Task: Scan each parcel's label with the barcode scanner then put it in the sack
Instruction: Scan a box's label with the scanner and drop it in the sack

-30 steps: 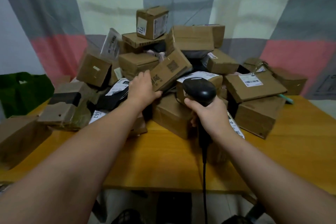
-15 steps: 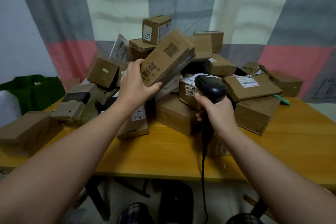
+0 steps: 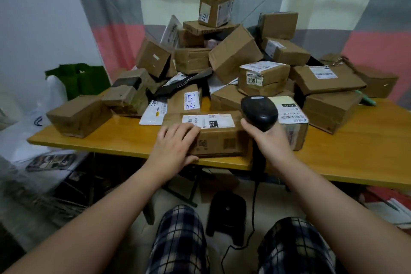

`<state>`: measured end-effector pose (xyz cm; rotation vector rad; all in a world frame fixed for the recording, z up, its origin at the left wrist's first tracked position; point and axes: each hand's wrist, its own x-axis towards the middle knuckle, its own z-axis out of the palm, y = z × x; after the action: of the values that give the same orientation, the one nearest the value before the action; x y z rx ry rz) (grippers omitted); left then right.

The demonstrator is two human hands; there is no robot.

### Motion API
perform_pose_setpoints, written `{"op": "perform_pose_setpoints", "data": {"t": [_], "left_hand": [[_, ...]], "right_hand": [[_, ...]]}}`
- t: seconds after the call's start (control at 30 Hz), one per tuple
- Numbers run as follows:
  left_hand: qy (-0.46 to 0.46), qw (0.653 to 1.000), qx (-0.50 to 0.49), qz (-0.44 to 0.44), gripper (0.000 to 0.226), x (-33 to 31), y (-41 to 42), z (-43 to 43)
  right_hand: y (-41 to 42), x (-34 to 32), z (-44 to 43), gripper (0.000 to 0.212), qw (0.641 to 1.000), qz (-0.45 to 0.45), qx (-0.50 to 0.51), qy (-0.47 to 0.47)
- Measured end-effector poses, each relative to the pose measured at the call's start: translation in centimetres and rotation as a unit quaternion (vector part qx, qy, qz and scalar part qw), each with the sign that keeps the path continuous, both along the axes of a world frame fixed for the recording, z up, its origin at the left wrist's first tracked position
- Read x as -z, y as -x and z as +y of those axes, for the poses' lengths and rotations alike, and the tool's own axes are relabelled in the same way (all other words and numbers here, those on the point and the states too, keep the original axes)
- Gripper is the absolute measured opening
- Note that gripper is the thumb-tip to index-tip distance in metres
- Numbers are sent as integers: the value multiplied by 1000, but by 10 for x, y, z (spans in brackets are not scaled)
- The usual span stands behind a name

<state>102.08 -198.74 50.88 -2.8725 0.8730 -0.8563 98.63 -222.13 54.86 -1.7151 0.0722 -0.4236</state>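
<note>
The parcel point(image 3: 213, 140) lay at the table's point(image 3: 355, 158) near edge, label point(image 3: 209, 120) up, the left hand point(image 3: 173, 151) grasping its left end. The right hand point(image 3: 269, 142) clenched the barcode scanner point(image 3: 259, 113), seemingly aimed at that label.

1. The bare left hand point(image 3: 175, 147) reaches forward from the lower left on an outstretched bare forearm.
2. Its fingers lie over the top of the left end of a long brown cardboard parcel point(image 3: 219, 140), with the thumb against the near side, clasping that end.
3. The bare right hand point(image 3: 270, 142) comes in from the lower right, back towards the camera.
4. Its fingers wrap the handle of a black handheld barcode scanner point(image 3: 259, 113), thumb raised beside the head.
5. The two hands are near each other but apart.
</note>
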Motion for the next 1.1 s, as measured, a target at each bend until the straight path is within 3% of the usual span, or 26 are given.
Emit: {"op": "perform_pose_setpoints", "data": {"t": [0.07, 0.13, 0.2, 0.27, 0.37, 0.47, 0.53, 0.6, 0.67, 0.87, 1.0, 1.1], "left_hand": [[51, 998, -2, 49, 62, -5, 1, 0], [178, 977, -62, 101, 63, -13, 0, 1], [296, 932, -159, 134, 61, -21, -6, 6], [376, 871, -209, 240, 65, -27, -11, 12], [478, 783, -176, 358, 57, -27, -14, 12], [555, 744, -114, 354, 51, -25, -12, 12], [587, 722, -78, 358, 64, -28, -10, 12], [580, 723, -67, 368, 88, -30, -8, 14], [574, 731, -60, 363, 95, -34, -6, 15], [615, 757, 10, 221, 82, -77, -12, 11], [575, 783, 70, 229, 58, -98, -21, 7], [550, 792, 86, 250, 55, -101, -29, 2]], "right_hand": [[1, 6, 6, 58, 1000, 16, -20, 14], [1, 9, 9, 62, 999, 31, -31, 15], [-1, 11, 10, 64, 999, 39, -31, 13], [-3, 11, 12, 62, 999, 41, -27, 8], [-6, 14, 14, 62, 999, 39, -27, -6], [-3, 16, 14, 64, 1000, 23, -21, 1], [-1, 18, 11, 65, 1000, 12, -13, -1], [1, 19, 11, 68, 1000, 8, -14, -8], [3, 19, 11, 68, 1000, 5, -17, -11], [11, 15, 13, 66, 999, -5, 19, 50], [10, 8, 16, 70, 1000, -18, -17, 17], [11, 6, 17, 57, 998, -13, -69, 5]]}}
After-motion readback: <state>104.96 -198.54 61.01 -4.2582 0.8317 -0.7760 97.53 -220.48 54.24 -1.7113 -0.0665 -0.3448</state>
